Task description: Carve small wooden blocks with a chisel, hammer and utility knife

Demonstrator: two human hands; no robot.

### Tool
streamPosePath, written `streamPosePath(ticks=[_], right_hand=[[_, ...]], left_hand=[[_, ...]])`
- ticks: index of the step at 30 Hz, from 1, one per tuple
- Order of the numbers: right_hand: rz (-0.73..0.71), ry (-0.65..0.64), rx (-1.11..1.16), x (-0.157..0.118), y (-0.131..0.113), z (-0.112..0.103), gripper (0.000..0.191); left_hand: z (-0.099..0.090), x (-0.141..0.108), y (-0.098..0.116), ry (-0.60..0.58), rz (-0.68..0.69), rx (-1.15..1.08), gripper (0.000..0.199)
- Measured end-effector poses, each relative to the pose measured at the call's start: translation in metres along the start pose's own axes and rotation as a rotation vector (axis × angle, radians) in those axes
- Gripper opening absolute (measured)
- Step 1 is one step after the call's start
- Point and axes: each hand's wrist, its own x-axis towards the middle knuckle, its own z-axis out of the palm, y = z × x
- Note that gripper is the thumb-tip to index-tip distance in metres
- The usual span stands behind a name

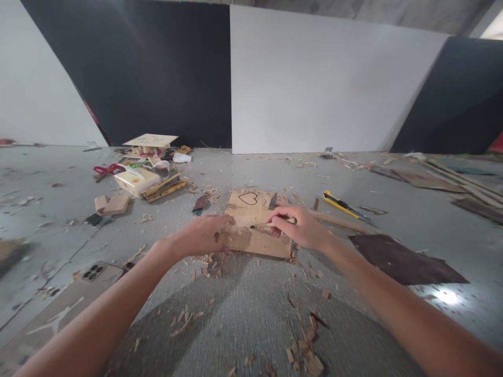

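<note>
A pale wooden board [243, 242] lies flat on the floor before me, with a dark heart outline [248, 198] drawn near its far edge. My right hand [293, 224] is closed around a thin, pale wooden-handled tool [262, 225]. Its dark tip points left, over the middle of the board. My left hand [202, 234] is at the board's left edge, fingers apart and slightly curved; its fingertips are blurred. Behind my right hand lies a hammer, its metal head [272, 201] on the board and its wooden handle [340, 222] stretching right.
A yellow utility knife [346, 206] lies to the right, beyond dark sandpaper [404, 256]. At left are a phone [92, 272], wood blocks [117, 203] and a cluttered pile with a white box [135, 180]. Wood shavings [212, 264] litter the floor. Black and white panels [314, 78] stand behind.
</note>
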Motion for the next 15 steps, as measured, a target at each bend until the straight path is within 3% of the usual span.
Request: streamPosePath(ticks=[4, 7, 9, 13, 15], right_hand=[[-0.006, -0.005, 0.003, 0.0, 0.003, 0.0, 0.023], [-0.024, -0.006, -0.004, 0.0, 0.004, 0.0, 0.023], [-0.025, -0.004, -0.005, 0.0, 0.005, 0.0, 0.024], [-0.013, 0.006, -0.005, -0.001, 0.002, -0.003, 0.022], [-0.013, 0.002, -0.002, 0.0, 0.001, -0.005, 0.022]], left_hand=[[-0.001, 0.001, 0.001, -0.016, 0.048, -0.002, 0.049], [-0.014, -0.003, -0.006, -0.07, -0.004, -0.038, 0.052], [-0.027, -0.01, -0.021, -0.062, -0.098, -0.02, 0.052], [-0.048, -0.034, -0.065, -0.012, -0.41, 0.062, 0.07], [-0.05, -0.044, -0.08, -0.101, -0.411, -0.001, 0.075]])
